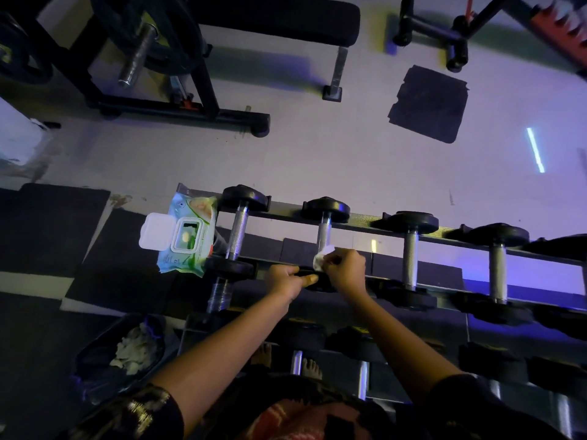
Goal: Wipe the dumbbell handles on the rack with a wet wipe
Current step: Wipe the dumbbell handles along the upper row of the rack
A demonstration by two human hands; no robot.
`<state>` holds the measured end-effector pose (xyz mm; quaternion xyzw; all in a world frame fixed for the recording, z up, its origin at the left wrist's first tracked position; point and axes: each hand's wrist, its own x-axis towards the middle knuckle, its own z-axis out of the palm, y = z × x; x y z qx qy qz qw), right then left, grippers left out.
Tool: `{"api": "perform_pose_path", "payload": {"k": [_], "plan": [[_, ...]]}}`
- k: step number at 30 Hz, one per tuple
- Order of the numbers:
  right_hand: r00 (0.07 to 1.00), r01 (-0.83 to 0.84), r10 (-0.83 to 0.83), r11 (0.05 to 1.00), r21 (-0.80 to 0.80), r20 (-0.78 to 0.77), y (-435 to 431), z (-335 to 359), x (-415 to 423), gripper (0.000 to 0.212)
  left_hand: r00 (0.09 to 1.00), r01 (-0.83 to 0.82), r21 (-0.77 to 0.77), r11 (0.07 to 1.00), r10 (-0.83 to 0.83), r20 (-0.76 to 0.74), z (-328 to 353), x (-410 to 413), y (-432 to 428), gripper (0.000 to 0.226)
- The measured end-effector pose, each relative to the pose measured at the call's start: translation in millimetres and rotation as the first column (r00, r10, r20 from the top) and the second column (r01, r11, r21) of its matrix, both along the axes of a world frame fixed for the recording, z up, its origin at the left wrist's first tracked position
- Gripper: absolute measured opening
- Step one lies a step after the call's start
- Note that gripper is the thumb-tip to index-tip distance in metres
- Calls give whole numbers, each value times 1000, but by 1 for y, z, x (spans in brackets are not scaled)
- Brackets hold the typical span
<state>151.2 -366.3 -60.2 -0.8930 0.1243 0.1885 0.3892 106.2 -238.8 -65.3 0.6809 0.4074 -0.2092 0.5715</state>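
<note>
Second dumbbell (pixel 325 209) right of the wipes pack (pixel 187 230): right hand (pixel 346 268) pinches a wet wipe (pixel 320 257) against its handle (pixel 324 233), left hand (pixel 286 279) seemingly grips its near head.

Shiny metal dumbbell handles (pixel 409 262), matt black rubbery heads (pixel 325 209), glossy plastic wipes pack (pixel 187 233)

Shows white on the wet wipe (pixel 322 257) near centre. Gleams silver-grey along the dumbbell handles (pixel 409 262), black on the dumbbell heads (pixel 409 221). Runs pale green and blue over the wipe pack (pixel 190 214) at 9 o'clock, white on its lid (pixel 155 231). Turns pale grey with a violet cast across the floor (pixel 317 154) at 12 o'clock. Carries a red-and-black pattern on the garment (pixel 286 420) at 6 o'clock, gold flecks on the dark sleeve (pixel 143 408).
</note>
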Motion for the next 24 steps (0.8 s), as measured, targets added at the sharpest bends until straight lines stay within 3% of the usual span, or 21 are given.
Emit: {"api": "perform_pose_path", "payload": {"k": [6,10,18,24], "plan": [[996,89,-88,995,33,-35,2,10,-2,18,997,77,22,997,-77,16,6,2,-2,27],[992,123,-124,990,73,3,-2,12,-6,21,992,107,160,981,-116,46,20,-2,-13,17],[966,158,-204,951,267,155,-49,26,-15,6,947,6,333,943,-112,301,43,-25,-66,30],[955,165,-220,951,262,197,-138,27,-20,7,941,-12,343,939,-105,321,54,-33,-136,46]]}}
